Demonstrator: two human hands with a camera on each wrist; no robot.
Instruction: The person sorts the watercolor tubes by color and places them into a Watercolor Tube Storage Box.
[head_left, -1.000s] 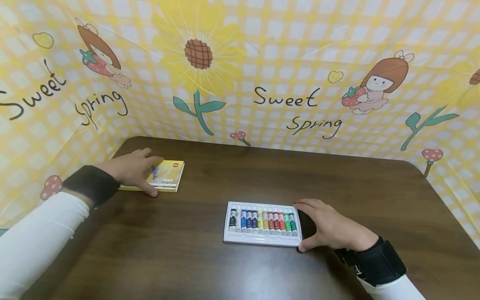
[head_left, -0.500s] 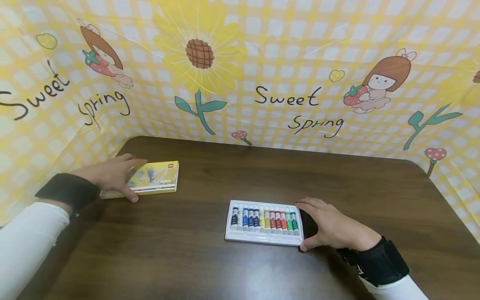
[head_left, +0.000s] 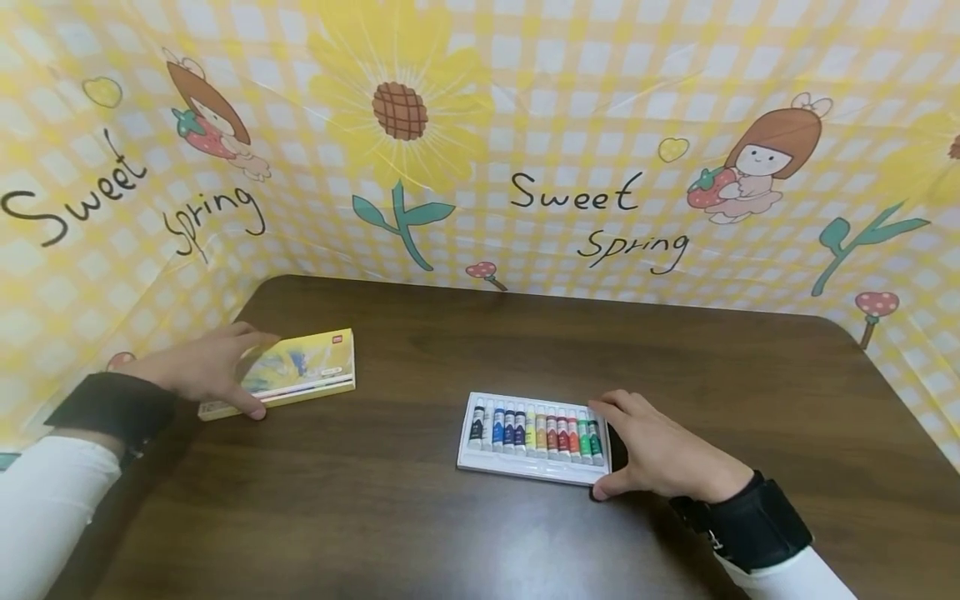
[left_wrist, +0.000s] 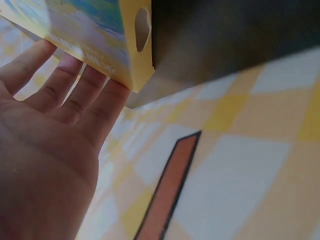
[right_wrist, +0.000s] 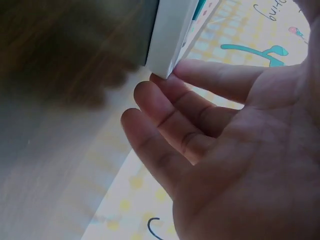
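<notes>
On the left of the table, a flat yellow cardboard box with a printed picture lies at a slant. My left hand holds its left end, thumb at the near edge and fingers at the far edge. The left wrist view shows the fingers against the long edge of the box, which has a cut-out hole in its end. Right of centre sits a white tray with several small paint tubes in a row. My right hand grips the tray's right end between thumb and fingers. In the right wrist view, fingertips touch the white tray's corner.
A dark brown wooden table lies under both things. A yellow checked cloth with flowers and lettering stands along the back and sides. Bare tabletop separates the box from the tray.
My left hand has moved left and nearer with the yellow box, which now slants more. The paint tray has turned slightly and shifted a little rightward, with my right hand still on its end.
</notes>
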